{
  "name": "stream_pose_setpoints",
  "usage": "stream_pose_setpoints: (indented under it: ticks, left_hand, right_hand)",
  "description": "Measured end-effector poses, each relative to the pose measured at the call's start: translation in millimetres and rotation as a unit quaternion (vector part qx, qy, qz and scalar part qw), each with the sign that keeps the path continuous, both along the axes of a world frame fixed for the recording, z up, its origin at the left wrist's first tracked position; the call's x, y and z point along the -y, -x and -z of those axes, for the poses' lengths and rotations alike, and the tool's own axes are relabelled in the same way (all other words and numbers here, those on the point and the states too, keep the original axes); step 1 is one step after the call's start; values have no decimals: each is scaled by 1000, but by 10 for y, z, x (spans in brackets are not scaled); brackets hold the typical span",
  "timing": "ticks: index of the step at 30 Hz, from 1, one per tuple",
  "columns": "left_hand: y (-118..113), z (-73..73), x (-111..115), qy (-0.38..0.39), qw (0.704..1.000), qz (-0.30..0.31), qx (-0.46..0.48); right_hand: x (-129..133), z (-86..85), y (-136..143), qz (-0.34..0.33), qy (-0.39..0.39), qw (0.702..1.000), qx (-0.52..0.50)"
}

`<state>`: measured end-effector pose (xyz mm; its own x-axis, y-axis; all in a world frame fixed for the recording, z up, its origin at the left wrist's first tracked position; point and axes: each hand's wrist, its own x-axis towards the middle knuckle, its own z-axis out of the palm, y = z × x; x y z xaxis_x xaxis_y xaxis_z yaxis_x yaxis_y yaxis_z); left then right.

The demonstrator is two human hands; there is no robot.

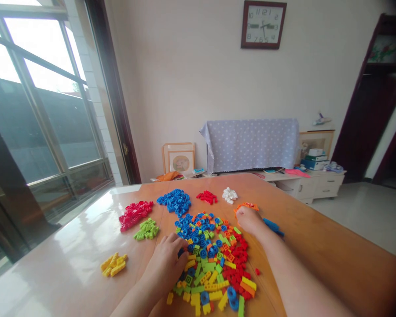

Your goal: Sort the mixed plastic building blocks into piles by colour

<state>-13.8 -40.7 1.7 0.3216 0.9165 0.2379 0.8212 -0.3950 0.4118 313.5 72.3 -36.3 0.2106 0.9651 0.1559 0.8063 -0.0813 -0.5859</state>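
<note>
- Mixed brick heap (214, 259) nearest the camera, centre of the wooden table (333, 255): blue, red, green, yellow, orange pieces all jumbled, running from the near edge up between both forearms.
- Left hand (166, 262) palm down on the heap's left edge, fingers curled over blue and yellow bricks; whether it pinches one, cannot tell.
- Right hand (249, 220) at the heap's far right corner, fingers bunched and touching the orange bricks (247, 205); grip on a piece not clear.
- Small dark blue pieces (273, 226) just beside the right wrist, on its outer side.
- Single loose red brick (257, 271) on the table right of the heap, near the right forearm.
- Sorted piles beyond and left of the heap, all apart from each other: yellow pile (114, 264) far left near, green pile (147, 230), big red pile (135, 214), blue pile (174, 201), small red pile (207, 197), white pile (230, 195).
- Behind the table: cloth-covered unit (251, 144), low white cabinet (312, 182), picture frames (180, 160) on the floor, wall clock (263, 24), large window (36, 110) at left.
</note>
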Motion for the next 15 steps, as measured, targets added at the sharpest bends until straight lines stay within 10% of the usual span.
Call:
stream_pose_setpoints:
  ticks: [15]
  left_hand:
    - [157,109,-107,-53,999,5,11]
  right_hand:
    - [133,-348,-274,115,-250,940,-201]
